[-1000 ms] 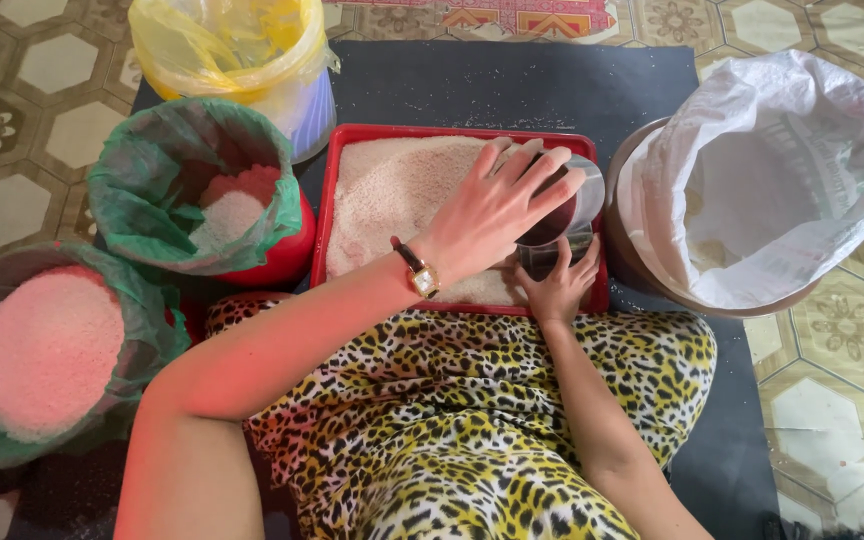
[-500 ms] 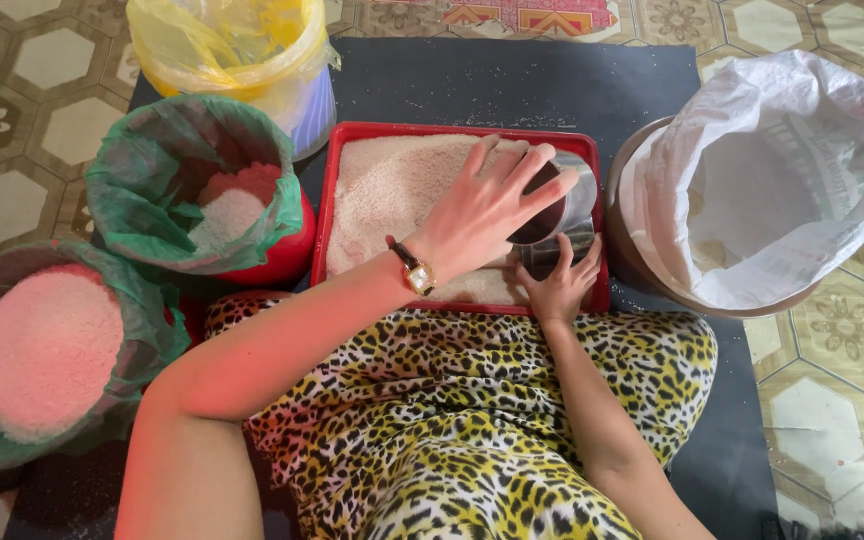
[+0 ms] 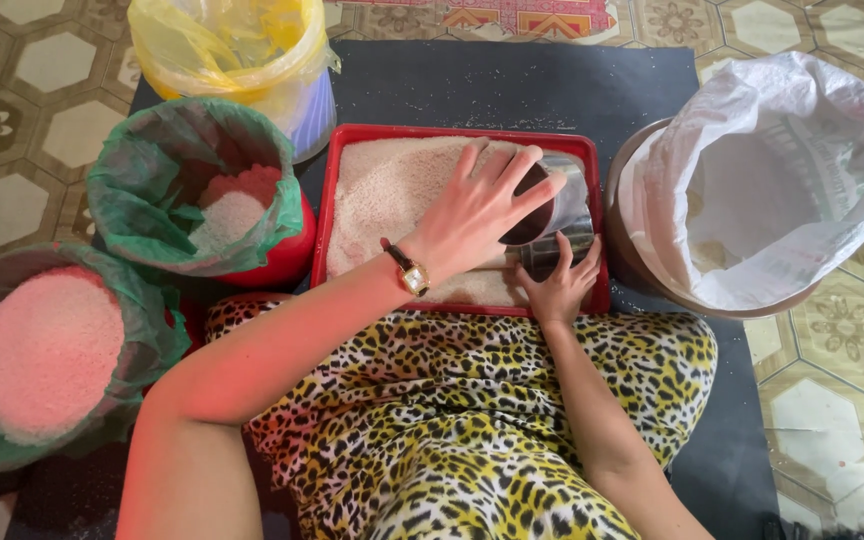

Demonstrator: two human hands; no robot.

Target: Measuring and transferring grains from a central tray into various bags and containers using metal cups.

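A red tray (image 3: 337, 190) filled with pale rice lies on the dark mat in front of me. At its right end a shiny metal cup (image 3: 564, 225) lies tipped on its side in the rice. My right hand (image 3: 556, 285) grips the cup from the near side. Spread flat, my left hand (image 3: 482, 210) with a wristwatch rests on the rice at the cup's mouth, fingers pointing toward the cup.
A yellow-lined bucket (image 3: 232, 55) stands at the back left. A green-lined red bucket (image 3: 192, 190) holds white and pink rice. A green-lined basin (image 3: 47, 355) of pink rice sits at the near left. A white-sack-lined bucket (image 3: 782, 180) stands at the right.
My left hand has slid a little toward me and left across the rice at the cup's mouth. The cup has tipped lower into the tray, still in my right hand.
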